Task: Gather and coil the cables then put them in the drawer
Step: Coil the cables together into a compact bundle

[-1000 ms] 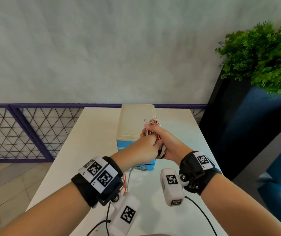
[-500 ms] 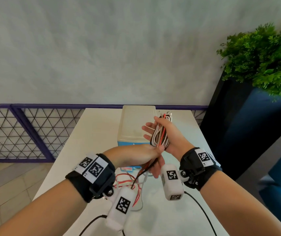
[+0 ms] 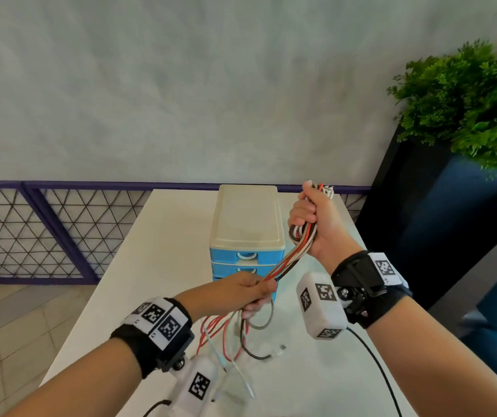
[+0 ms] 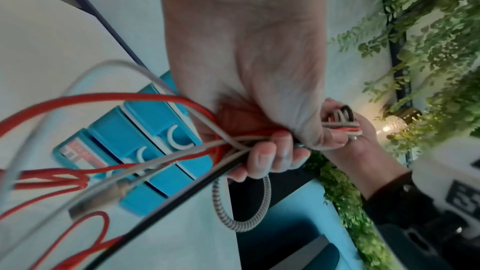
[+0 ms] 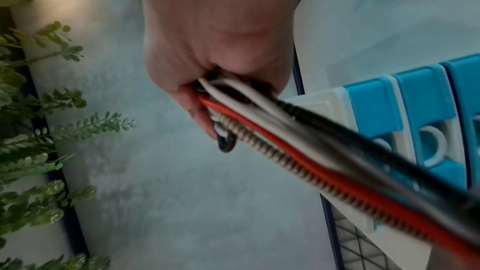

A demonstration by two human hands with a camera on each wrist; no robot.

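Gripping the coiled cables [image 3: 303,236] at one o'clock, the right hand [image 3: 316,224] is fisted around them; the left hand [image 3: 253,291] clasps their trailing strands lower down. Only the left wrist view shows a label on the blue drawer unit [image 4: 145,147], whose drawers look closed. Loose ends [image 3: 229,338] lie on the white table [image 3: 156,266] at six o'clock.

I see the bundle of red, white, black and braided cables [image 3: 303,236] folded into loops and raised above the white table's far right part; its strands run taut down and left, loose ends trailing on the tabletop. The small blue-and-cream plastic drawer unit [image 3: 247,236] stands mid-table, drawers closed.
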